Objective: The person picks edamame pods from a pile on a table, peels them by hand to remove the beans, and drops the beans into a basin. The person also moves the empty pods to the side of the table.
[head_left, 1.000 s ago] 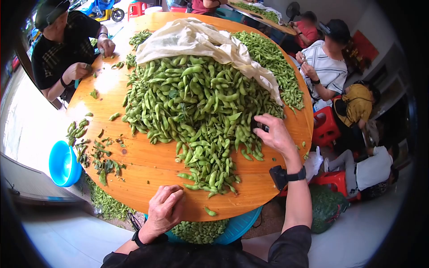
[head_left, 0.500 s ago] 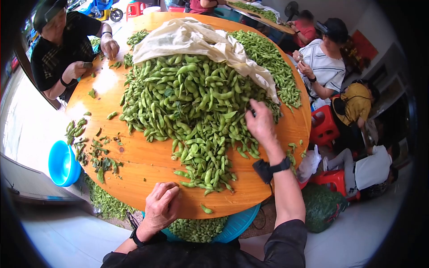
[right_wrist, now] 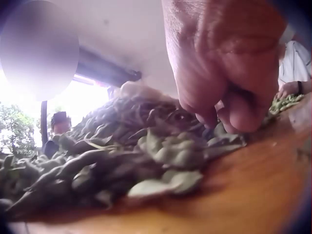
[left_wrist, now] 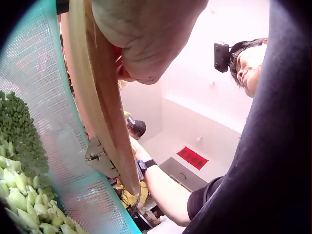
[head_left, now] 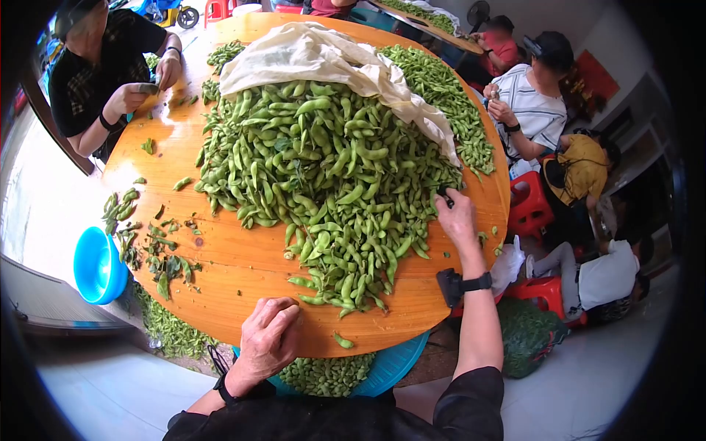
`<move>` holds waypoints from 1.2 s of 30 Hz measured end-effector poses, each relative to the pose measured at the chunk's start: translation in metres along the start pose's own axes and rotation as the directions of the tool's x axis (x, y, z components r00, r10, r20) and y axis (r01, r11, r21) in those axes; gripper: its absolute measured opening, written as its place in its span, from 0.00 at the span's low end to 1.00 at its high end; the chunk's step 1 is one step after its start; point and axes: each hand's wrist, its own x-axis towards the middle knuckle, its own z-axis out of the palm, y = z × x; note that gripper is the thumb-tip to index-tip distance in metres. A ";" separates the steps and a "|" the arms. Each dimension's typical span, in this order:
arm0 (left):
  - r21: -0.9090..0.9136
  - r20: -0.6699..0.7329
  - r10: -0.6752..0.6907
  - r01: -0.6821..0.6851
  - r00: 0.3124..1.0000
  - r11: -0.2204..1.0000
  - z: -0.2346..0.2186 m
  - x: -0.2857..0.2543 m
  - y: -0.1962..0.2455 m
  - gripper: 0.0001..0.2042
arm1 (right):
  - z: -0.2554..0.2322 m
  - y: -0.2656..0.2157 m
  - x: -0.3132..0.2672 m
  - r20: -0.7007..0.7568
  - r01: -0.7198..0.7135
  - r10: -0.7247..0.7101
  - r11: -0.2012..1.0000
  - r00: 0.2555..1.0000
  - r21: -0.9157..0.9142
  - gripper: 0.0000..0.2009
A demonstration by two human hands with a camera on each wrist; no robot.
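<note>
A large heap of green pods [head_left: 316, 162] covers the middle of the round wooden table [head_left: 228, 268]. My right hand [head_left: 459, 220] is at the heap's right edge, thumb and fingers bent around a small dark thing [head_left: 446, 197]. In the right wrist view that hand [right_wrist: 224, 63] hangs with bent fingers just above the pods [right_wrist: 170, 151]; whether a pod is between the fingertips is hidden. My left hand [head_left: 271, 338] rests loosely curled on the near table edge, beside a single pod [head_left: 343, 340]. The left wrist view shows the hand [left_wrist: 151, 39] over the table edge [left_wrist: 109, 97], fingertips mostly hidden.
A cream cloth [head_left: 309, 55] lies over the heap's far side. Leaf scraps [head_left: 165, 264] lie on the left. A blue basin [head_left: 99, 266] stands beyond the left edge; a teal basket [head_left: 386, 371] of pods sits below the near edge. People sit around the table.
My right hand first reached farther in over the heap, then drew back towards the right table edge. The left hand stays in place. The person at upper left has brought both hands closer together.
</note>
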 end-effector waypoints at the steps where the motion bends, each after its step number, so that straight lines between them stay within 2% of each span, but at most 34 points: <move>1: 0.005 0.004 -0.003 0.003 1.000 1.000 0.000 0.000 0.000 0.14 | 0.005 -0.008 -0.001 0.023 -0.012 0.010 0.997 1.000 0.073 0.16; 2: 0.006 0.004 -0.010 0.010 1.000 1.000 -0.001 -0.001 0.000 0.14 | 0.030 0.011 0.000 -0.060 0.131 -0.127 0.989 0.990 0.074 0.15; 3: 0.003 0.001 -0.008 0.008 1.000 1.000 -0.001 0.000 0.000 0.14 | 0.033 -0.006 -0.008 -0.048 0.136 -0.133 0.988 0.990 0.068 0.16; 5: 0.002 0.001 -0.010 0.010 1.000 1.000 0.000 0.001 0.001 0.14 | 0.036 -0.014 -0.018 -0.058 0.250 -0.245 0.964 0.968 0.091 0.14; 6: 0.000 0.001 -0.004 0.004 1.000 1.000 -0.001 0.002 0.001 0.14 | 0.030 -0.027 -0.026 -0.051 0.250 -0.246 0.964 0.968 0.095 0.14; 8: 0.004 0.000 -0.003 0.003 1.000 1.000 -0.002 0.001 0.001 0.14 | 0.011 -0.060 -0.047 0.081 0.152 -0.186 0.937 0.979 0.315 0.13; 9: 0.006 -0.001 0.002 -0.002 1.000 1.000 -0.001 0.001 0.001 0.14 | 0.013 -0.067 -0.059 0.102 0.201 -0.255 0.907 0.961 0.371 0.13; 11: 0.009 0.000 0.006 -0.006 1.000 1.000 0.000 0.000 0.001 0.14 | 0.013 -0.081 -0.076 0.104 0.418 -0.459 0.866 0.883 0.275 0.14; 13: 0.012 -0.007 0.006 -0.006 1.000 1.000 0.001 0.000 0.000 0.14 | 0.015 -0.085 -0.088 0.052 0.538 -0.569 0.800 0.821 0.267 0.13; 15: 0.011 -0.010 0.004 -0.004 1.000 1.000 0.001 0.000 0.000 0.15 | 0.011 -0.092 -0.102 -0.001 0.541 -0.561 0.799 0.828 0.263 0.12; 17: 0.015 -0.016 0.004 -0.004 1.000 1.000 -0.002 -0.001 0.001 0.15 | 0.006 -0.095 -0.119 0.029 0.317 -0.364 0.845 0.931 0.431 0.12; 18: -0.056 -0.022 -0.036 0.035 0.999 0.998 -0.004 -0.003 0.002 0.15 | 0.004 -0.094 -0.131 0.182 0.030 -0.188 0.771 0.965 0.636 0.09; 19: -0.127 -0.027 -0.075 0.071 0.997 0.989 -0.005 -0.003 0.003 0.14 | -0.006 -0.103 -0.141 0.379 -0.257 -0.073 0.616 0.923 0.744 0.08; 20: -0.118 -0.031 -0.079 0.075 0.996 0.990 -0.007 -0.004 0.005 0.14 | -0.003 -0.103 -0.149 0.426 -0.352 -0.071 0.449 0.902 0.821 0.09; 22: -0.348 0.074 -0.174 0.189 0.982 0.918 -0.014 -0.002 0.011 0.08 | 0.001 -0.099 -0.166 0.533 -0.522 -0.099 0.121 0.840 0.844 0.11; 23: -0.337 0.077 -0.184 0.199 0.980 0.920 -0.017 0.001 0.019 0.08 | 0.004 -0.098 -0.172 0.542 -0.532 -0.103 0.113 0.834 0.839 0.11; 24: -0.535 0.219 -0.271 0.347 0.938 0.771 -0.016 0.006 0.028 0.08 | 0.006 -0.099 -0.178 0.559 -0.556 -0.124 0.062 0.820 0.829 0.11; 25: -0.676 0.368 -0.310 0.481 0.877 0.558 -0.013 0.011 0.035 0.09 | 0.009 -0.100 -0.183 0.572 -0.576 -0.146 0.015 0.807 0.817 0.11; 26: -0.678 0.426 -0.294 0.517 0.856 0.523 -0.009 0.014 0.034 0.12 | 0.014 -0.098 -0.188 0.556 -0.566 -0.184 0.000 0.810 0.825 0.12; 27: -0.676 0.425 -0.298 0.518 0.855 0.524 -0.007 0.015 0.034 0.12 | 0.016 -0.096 -0.189 0.558 -0.569 -0.186 -0.001 0.808 0.823 0.12; 28: -0.707 0.599 -0.291 0.664 0.746 0.244 -0.005 0.016 0.034 0.12 | 0.018 -0.093 -0.190 0.537 -0.540 -0.203 0.046 0.819 0.841 0.12; 29: -0.648 0.750 -0.221 0.760 0.624 -0.052 -0.004 0.017 0.033 0.12 | 0.018 -0.091 -0.191 0.515 -0.507 -0.220 0.094 0.829 0.857 0.12; 30: -0.643 0.756 -0.145 0.765 0.638 0.016 -0.002 0.016 0.027 0.12 | 0.018 -0.089 -0.191 0.514 -0.506 -0.219 0.094 0.829 0.857 0.12; 32: -0.642 0.757 -0.146 0.766 0.637 0.011 0.002 0.012 0.023 0.12 | 0.018 -0.088 -0.192 0.472 -0.406 -0.170 0.315 0.865 0.858 0.13; 33: -0.640 0.759 -0.149 0.768 0.634 0.007 0.002 0.009 0.023 0.11 | 0.017 -0.090 -0.194 0.474 -0.408 -0.172 0.312 0.864 0.858 0.13; 35: -0.659 0.741 -0.188 0.752 0.645 -0.015 0.001 0.009 0.028 0.08 | 0.017 -0.097 -0.196 0.400 -0.298 -0.100 0.510 0.911 0.807 0.14; 36: -0.687 0.690 -0.296 0.726 0.661 0.018 0.000 0.010 0.032 0.07 | 0.020 -0.099 -0.197 0.341 -0.228 -0.098 0.571 0.935 0.789 0.15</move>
